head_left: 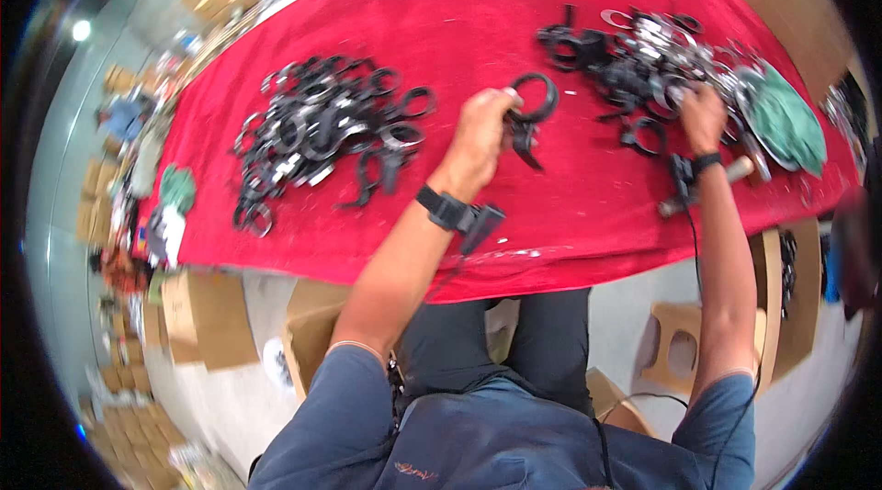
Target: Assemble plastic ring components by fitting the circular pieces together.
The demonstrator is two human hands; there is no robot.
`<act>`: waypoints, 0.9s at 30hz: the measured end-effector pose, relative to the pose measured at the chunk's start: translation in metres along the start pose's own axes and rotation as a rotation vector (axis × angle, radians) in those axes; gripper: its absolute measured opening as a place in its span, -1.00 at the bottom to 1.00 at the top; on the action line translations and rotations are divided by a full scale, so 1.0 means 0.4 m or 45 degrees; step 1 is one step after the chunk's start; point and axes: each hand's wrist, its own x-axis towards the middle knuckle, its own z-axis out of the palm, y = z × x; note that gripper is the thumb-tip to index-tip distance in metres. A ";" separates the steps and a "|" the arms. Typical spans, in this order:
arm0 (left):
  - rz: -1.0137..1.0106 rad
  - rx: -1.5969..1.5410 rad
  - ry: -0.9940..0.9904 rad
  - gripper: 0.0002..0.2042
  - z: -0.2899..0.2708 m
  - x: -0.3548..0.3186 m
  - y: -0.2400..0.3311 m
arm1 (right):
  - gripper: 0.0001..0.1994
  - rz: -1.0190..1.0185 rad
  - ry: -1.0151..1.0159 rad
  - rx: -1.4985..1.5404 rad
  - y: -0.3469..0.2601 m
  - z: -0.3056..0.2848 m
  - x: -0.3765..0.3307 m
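Note:
Over the middle of the red cloth, my left hand is closed on a black ring-shaped part with a dark curved lever-like piece hanging below the ring. To its left lies a heap of similar black and silver ring parts. My right hand reaches into the second heap of ring parts on the right. Its fingers are bent down among the parts, and what they grip, if anything, is hidden. A black ring lies just left of that hand.
A green cloth lies at the right beside the heap. A pale-handled tool rests under my right wrist. Cardboard boxes stand at the far right and below the table's edge. A tan stool is at the lower right.

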 end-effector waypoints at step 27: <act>-0.147 -0.258 0.110 -0.74 -0.257 -0.640 0.004 | -0.33 -0.747 -0.781 0.003 -0.412 -0.107 -0.571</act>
